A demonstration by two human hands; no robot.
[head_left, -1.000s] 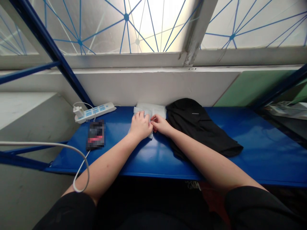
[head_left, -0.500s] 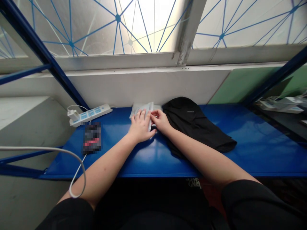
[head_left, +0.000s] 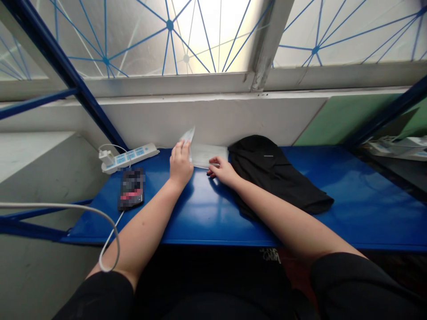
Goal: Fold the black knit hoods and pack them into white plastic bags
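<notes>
My left hand (head_left: 181, 164) is closed on a translucent plastic packet (head_left: 187, 134), whose upper end sticks up and leans right above the fingers. A second flat, whitish packet (head_left: 205, 154) lies on the blue desk against the wall, between my hands. My right hand (head_left: 224, 171) is at that packet's front right corner, fingers curled and thumb tucked under. At its fingertips shows a small dark thing (head_left: 209, 174), too small to name. Just right of this hand, a black folded garment (head_left: 267, 171) with a small light label is spread on the desk, partly beneath my right forearm.
On the left, a white power strip (head_left: 133, 156) holds a plugged-in charger. A blurred-out dark device (head_left: 131, 189) with a cable lies before it on the blue desk (head_left: 200, 222). Blue metal posts (head_left: 96, 111) slant up at both sides. A loose white cable (head_left: 83, 209) loops over my left forearm.
My hands have parted. The left moved left, lifting and tilting the plastic packet and uncovering the flat one behind it. The right has let go of the packet's edge and sits slightly lower.
</notes>
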